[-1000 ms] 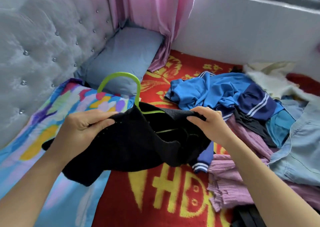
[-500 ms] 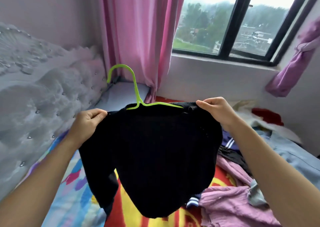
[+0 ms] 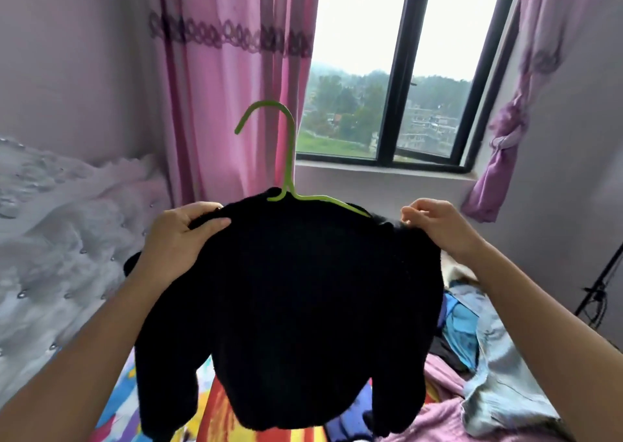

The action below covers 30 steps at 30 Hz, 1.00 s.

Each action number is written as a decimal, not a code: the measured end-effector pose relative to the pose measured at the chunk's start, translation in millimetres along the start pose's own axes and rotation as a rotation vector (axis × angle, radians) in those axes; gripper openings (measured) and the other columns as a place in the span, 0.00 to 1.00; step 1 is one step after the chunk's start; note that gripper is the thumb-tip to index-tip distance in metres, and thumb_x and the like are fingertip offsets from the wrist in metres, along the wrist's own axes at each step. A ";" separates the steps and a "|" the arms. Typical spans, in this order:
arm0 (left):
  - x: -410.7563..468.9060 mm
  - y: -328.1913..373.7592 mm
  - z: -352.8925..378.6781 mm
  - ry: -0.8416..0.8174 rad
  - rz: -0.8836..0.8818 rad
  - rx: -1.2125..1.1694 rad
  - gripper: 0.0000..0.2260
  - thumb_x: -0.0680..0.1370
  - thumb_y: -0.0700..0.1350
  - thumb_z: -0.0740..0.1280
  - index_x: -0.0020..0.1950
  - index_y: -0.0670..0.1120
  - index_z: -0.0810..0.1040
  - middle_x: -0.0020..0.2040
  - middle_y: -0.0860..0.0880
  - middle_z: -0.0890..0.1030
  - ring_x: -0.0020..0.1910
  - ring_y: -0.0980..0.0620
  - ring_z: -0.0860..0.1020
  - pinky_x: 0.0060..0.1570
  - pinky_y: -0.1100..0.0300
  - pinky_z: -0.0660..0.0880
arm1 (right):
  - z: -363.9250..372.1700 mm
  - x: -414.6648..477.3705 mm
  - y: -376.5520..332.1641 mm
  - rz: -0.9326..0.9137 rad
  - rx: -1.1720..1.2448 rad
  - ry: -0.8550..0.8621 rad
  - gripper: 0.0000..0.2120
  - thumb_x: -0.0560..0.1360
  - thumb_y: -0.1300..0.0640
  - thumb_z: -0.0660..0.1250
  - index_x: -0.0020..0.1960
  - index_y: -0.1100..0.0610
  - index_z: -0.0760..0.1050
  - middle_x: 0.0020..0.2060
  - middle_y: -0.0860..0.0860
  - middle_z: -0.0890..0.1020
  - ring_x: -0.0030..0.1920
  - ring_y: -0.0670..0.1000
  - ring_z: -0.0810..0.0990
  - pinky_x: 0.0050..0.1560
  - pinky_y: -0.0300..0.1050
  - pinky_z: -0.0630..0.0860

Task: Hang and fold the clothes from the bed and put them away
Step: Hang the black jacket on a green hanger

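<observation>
Above the bed, both hands hold a black sweater by its shoulders.

Sweater on hanger, above bed. Window behind. Headboard left; clothes pile on bed, right.
</observation>
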<state>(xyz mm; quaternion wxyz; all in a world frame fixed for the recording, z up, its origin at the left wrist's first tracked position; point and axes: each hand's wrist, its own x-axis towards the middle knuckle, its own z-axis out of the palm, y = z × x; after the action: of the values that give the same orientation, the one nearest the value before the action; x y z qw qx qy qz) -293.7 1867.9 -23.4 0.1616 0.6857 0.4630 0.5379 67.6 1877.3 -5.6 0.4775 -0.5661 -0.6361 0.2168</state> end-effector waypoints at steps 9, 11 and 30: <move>37.8 21.1 -11.7 0.104 0.028 0.128 0.08 0.73 0.46 0.71 0.52 0.48 0.82 0.43 0.52 0.80 0.49 0.47 0.79 0.55 0.51 0.74 | 5.6 -39.0 30.1 -0.161 0.044 0.167 0.21 0.71 0.60 0.73 0.54 0.40 0.69 0.45 0.44 0.78 0.41 0.39 0.77 0.47 0.31 0.74; 39.0 20.6 -13.5 0.105 0.022 0.142 0.07 0.73 0.46 0.71 0.51 0.49 0.82 0.41 0.55 0.79 0.48 0.48 0.78 0.49 0.59 0.72 | 2.6 -35.1 30.0 -0.184 0.008 0.199 0.19 0.72 0.69 0.69 0.47 0.43 0.75 0.36 0.39 0.82 0.35 0.37 0.78 0.42 0.28 0.74; 4.1 42.3 -43.8 -0.037 0.067 -0.043 0.29 0.72 0.35 0.71 0.31 0.73 0.76 0.33 0.72 0.78 0.38 0.76 0.76 0.40 0.83 0.67 | -0.5 -1.0 -35.6 0.076 -0.001 -0.517 0.15 0.76 0.66 0.63 0.35 0.53 0.79 0.30 0.44 0.79 0.32 0.40 0.76 0.41 0.37 0.70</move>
<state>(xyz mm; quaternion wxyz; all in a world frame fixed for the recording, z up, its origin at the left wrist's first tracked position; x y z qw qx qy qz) -313.1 1837.1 25.7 0.1667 0.7072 0.4249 0.5400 49.7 1866.8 23.3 0.2904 -0.5157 -0.7154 0.3715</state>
